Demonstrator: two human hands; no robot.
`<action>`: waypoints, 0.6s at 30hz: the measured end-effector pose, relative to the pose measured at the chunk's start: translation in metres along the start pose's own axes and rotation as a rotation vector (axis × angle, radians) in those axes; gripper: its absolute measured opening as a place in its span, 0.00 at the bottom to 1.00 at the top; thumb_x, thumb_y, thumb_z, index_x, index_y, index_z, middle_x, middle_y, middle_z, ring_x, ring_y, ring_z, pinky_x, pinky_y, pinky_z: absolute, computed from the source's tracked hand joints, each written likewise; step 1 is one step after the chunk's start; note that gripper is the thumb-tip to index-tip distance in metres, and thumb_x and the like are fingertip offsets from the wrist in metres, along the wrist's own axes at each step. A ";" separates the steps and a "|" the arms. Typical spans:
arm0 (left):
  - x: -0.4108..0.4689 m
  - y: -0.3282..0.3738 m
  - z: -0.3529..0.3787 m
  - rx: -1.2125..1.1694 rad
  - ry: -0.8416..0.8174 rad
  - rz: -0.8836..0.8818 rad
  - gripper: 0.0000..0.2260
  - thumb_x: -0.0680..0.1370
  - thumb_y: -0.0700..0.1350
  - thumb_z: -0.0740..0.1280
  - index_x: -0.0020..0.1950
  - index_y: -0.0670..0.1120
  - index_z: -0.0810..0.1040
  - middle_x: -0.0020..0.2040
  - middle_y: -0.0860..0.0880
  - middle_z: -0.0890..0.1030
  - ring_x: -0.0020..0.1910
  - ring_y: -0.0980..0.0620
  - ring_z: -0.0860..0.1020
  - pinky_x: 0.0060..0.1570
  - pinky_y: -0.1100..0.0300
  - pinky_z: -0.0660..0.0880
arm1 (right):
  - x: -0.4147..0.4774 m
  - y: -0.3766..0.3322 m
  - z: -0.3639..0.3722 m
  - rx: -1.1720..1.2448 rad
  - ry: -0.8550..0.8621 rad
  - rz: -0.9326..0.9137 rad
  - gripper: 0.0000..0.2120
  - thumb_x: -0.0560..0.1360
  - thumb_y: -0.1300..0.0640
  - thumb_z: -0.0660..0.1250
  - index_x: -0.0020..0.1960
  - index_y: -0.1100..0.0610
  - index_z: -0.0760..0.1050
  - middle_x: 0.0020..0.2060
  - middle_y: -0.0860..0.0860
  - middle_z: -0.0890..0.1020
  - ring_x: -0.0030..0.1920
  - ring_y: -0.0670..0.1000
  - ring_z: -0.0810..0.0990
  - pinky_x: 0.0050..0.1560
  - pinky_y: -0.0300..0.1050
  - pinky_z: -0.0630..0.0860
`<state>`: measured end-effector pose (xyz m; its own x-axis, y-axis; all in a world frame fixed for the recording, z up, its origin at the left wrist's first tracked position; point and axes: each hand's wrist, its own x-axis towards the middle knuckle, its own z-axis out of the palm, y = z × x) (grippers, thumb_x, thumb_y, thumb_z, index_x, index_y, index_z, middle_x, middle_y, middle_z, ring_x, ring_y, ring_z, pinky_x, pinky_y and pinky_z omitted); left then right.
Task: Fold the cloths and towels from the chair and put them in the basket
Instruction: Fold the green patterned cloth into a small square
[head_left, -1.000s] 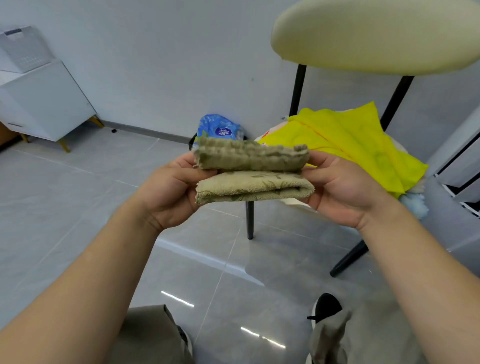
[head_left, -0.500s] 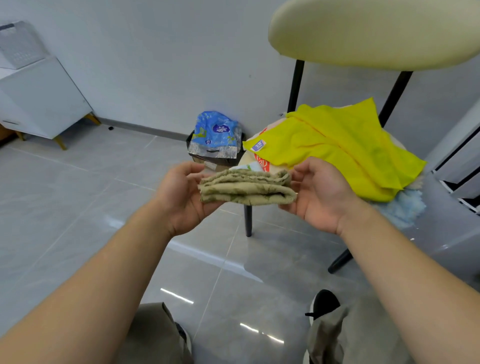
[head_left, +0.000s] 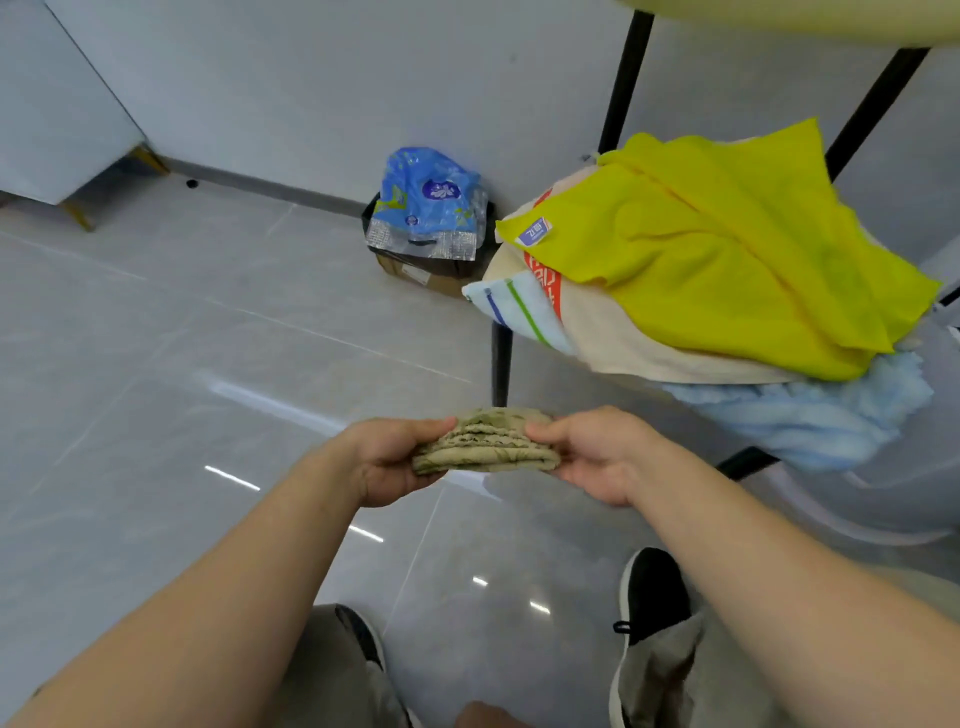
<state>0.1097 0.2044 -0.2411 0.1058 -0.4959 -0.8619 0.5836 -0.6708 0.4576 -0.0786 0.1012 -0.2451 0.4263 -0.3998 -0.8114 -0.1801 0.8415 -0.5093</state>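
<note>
L hand (head_left: 384, 462) & R hand (head_left: 597, 452) are pinching folded towel (head_left: 485, 449) at its ends, thumbs above, fingers beneath. Advise squeezing layers flat btwn fingers, preventing unfolding.

— What is the folded towel (head_left: 485, 448) like?
— Rough, fuzzy cloth. The yellow cloth (head_left: 727, 249) looks thin and smooth.
— And the floor (head_left: 156, 338)?
— Smooth, shiny tiles. The blue bag (head_left: 426, 202) is crinkly, shiny plastic. The pale blue towel (head_left: 800, 421) is fluffy.
</note>
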 end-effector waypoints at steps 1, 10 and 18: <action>0.014 -0.004 -0.008 -0.011 0.000 -0.048 0.05 0.80 0.41 0.67 0.53 0.41 0.79 0.41 0.46 0.84 0.35 0.53 0.82 0.34 0.64 0.80 | 0.013 0.008 0.000 0.001 0.008 0.057 0.11 0.76 0.71 0.67 0.59 0.70 0.77 0.51 0.62 0.85 0.49 0.58 0.85 0.50 0.51 0.84; 0.039 -0.016 -0.048 0.054 0.131 -0.076 0.17 0.76 0.43 0.73 0.61 0.35 0.77 0.47 0.42 0.85 0.43 0.50 0.84 0.40 0.61 0.81 | 0.047 0.023 0.020 0.026 0.084 0.414 0.07 0.81 0.69 0.60 0.54 0.62 0.76 0.47 0.58 0.84 0.48 0.54 0.82 0.41 0.50 0.83; -0.192 0.080 -0.075 -0.164 0.105 -0.100 0.19 0.75 0.35 0.73 0.64 0.34 0.74 0.54 0.37 0.84 0.49 0.43 0.85 0.43 0.56 0.82 | -0.136 -0.086 0.155 -0.280 -0.022 0.415 0.09 0.81 0.67 0.61 0.60 0.60 0.73 0.47 0.59 0.84 0.40 0.56 0.83 0.37 0.46 0.77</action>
<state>0.1966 0.2871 -0.0554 0.1190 -0.3660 -0.9230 0.7178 -0.6105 0.3346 0.0160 0.1394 -0.0470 0.2866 -0.0418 -0.9572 -0.5684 0.7968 -0.2049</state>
